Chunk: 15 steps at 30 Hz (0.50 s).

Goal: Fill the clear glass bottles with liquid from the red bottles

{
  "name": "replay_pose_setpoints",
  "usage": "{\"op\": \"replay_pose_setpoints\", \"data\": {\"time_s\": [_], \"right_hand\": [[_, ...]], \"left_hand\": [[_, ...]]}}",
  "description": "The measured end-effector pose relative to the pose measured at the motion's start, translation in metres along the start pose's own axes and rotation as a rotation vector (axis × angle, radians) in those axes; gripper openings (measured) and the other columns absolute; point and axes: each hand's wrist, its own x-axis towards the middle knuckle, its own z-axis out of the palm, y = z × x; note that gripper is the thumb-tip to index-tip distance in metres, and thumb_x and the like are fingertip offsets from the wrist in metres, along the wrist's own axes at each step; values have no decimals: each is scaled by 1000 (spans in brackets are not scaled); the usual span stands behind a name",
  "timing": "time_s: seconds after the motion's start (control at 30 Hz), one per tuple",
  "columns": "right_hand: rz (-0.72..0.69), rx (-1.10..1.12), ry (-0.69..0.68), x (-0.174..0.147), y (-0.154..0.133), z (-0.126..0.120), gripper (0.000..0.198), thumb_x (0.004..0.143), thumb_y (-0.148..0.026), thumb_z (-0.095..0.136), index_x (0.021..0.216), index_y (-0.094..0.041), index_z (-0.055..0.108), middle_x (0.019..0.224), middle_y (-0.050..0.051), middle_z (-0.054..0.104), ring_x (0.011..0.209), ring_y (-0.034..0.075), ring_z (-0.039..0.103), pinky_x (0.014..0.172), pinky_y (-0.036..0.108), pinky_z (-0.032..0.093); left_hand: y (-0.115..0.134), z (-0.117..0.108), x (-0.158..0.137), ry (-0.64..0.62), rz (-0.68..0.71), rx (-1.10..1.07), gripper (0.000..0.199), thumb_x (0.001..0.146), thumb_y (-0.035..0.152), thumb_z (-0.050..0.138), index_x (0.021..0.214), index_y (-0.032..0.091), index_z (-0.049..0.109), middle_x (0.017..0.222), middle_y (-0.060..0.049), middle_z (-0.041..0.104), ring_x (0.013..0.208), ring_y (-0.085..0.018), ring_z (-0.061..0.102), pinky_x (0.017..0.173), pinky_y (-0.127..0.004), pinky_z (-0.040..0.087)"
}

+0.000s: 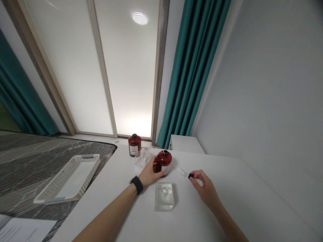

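Note:
My left hand, with a dark watch on the wrist, is wrapped round a dark red bottle that stands upright on the white table. The bottle's neck is uncapped, and a pale label faces me. To the right, my right hand pinches a small black cap between thumb and fingers, apart from the bottle. A clear square glass bottle with an open neck sits in front of the red one. Between the red bottle and my right hand lies a clear plastic dropper-like piece.
A second red bottle with a black cap stands at the back left, beside crumpled clear plastic. Left of the table, a white perforated basket rests on a dark patterned surface. A low white cabinet stands behind.

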Motion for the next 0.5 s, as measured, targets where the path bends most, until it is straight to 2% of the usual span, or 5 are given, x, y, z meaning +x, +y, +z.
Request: {"op": "replay_pose_setpoints", "data": {"time_s": [0.1,0.17,0.3,0.4,0.5], "right_hand": [[-32,29,9,18,-26,-3,20,86,-38,61,76,-24,52,101,9,72,97,25,67,91,43,50],[-58,70,2,35,-48,-4,12,85,-34,63,84,-24,57,105,9,73,99,25,67,93,45,48],[-95,165,-105,70,-86,4,11,84,-30,63,94,-24,63,107,7,73,104,25,65,96,46,46],[-103,216,-156,91,-101,17,6,83,-29,63,84,-24,60,107,7,74,104,25,65,98,47,44],[-117,226,-200,103,-104,28,7,83,-28,63,80,-24,59,108,7,74,104,24,66,100,45,43]], "left_hand": [[3,0,0,-47,16,-51,69,74,27,80,133,18,45,132,-14,59,121,-31,59,106,-51,45],[2,-2,0,-67,39,-65,69,73,25,80,132,18,46,133,-14,60,122,-32,58,107,-53,44],[-2,-5,0,-90,51,-67,67,73,22,79,132,17,47,132,-15,60,122,-33,58,108,-54,42],[-3,-6,0,-95,59,-80,66,74,19,77,133,17,46,132,-15,60,120,-31,60,107,-52,44],[-3,-6,0,-85,82,-74,68,74,18,76,135,17,45,134,-14,59,122,-31,58,108,-50,44]]}}
